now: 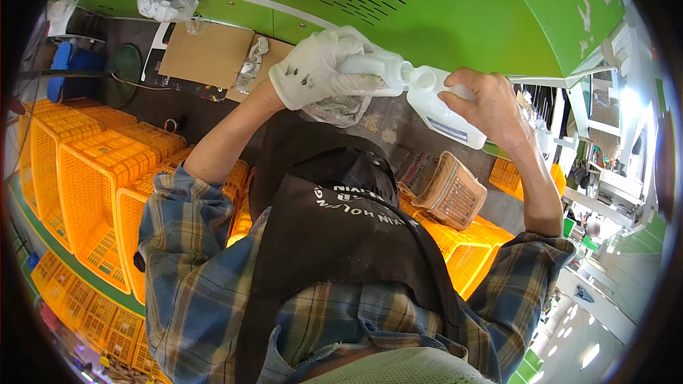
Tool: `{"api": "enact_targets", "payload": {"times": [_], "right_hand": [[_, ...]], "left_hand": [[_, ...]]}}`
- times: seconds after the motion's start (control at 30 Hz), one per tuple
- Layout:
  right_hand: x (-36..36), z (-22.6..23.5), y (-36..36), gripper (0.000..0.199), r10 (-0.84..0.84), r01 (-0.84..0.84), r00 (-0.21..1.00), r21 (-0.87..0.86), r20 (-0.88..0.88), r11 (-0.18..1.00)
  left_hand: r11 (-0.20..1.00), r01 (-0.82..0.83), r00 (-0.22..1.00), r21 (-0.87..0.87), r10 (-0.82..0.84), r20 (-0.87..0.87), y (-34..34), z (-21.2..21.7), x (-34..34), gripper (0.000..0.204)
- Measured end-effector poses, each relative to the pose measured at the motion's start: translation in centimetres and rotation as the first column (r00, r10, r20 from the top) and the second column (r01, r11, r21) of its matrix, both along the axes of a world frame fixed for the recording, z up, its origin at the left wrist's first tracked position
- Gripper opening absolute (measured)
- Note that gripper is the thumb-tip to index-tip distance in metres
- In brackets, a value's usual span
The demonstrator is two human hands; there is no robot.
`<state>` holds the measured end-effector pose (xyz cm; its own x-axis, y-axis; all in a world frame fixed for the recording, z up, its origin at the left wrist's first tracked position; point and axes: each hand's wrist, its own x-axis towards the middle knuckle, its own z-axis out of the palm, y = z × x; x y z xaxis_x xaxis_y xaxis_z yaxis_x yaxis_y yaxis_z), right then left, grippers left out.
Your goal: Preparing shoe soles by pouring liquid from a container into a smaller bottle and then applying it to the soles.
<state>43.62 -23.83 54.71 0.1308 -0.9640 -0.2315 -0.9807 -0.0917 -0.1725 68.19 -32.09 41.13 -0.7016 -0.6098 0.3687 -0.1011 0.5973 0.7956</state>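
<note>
My left hand [320,67], in a white work glove with dark smudges, is closed around a translucent white plastic bottle [388,71]. Bare and closed too, my right hand [491,107] grips a second white plastic bottle [440,115], which leans and carries a label on its lower part. An open round neck shows at the upper end of this second bottle. The two bottles come close together between my hands, just in front of the green machine; whether they touch, I cannot tell.
A large green machine housing [455,14] with slots fills the far side. Orange plastic crates [92,192] stand stacked at the left. A woven-looking tan basket [452,188] sits on orange crates to the right. Cardboard [205,57] and a blue bin [67,71] are at the far left.
</note>
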Motion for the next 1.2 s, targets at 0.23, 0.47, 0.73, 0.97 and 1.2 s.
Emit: {"api": "enact_targets", "payload": {"times": [0.23,0.47,0.73,0.97,1.2], "right_hand": [[0.2,0.2,0.0,0.023,0.024,-0.024,1.0,-0.002,0.003,1.0],[0.6,0.4,-0.2,0.023,0.02,-0.019,1.0,0.015,-0.022,1.0],[0.5,0.3,-0.3,0.023,0.014,-0.013,0.999,0.036,-0.029,0.999],[1.2,1.0,-0.5,0.022,0.015,-0.012,0.999,0.072,-0.038,0.997],[1.0,0.7,-0.7,0.023,0.01,-0.005,0.998,0.083,-0.057,0.997]], "left_hand": [[0.998,0.01,1.0,0.067,-0.008,-0.029,0.2,-0.3,0.1,0.036],[0.999,0.022,0.999,0.026,-0.021,-0.045,0.1,-0.2,0.3,0.035],[0.995,0.009,1.0,-0.101,-0.01,-0.008,0.1,-0.2,0.1,0.035],[1.0,0.006,1.0,-0.007,-0.006,-0.024,0.0,-0.5,0.1,0.036],[0.999,0.003,1.0,0.034,-0.003,0.001,0.1,0.0,0.1,0.039]]}}
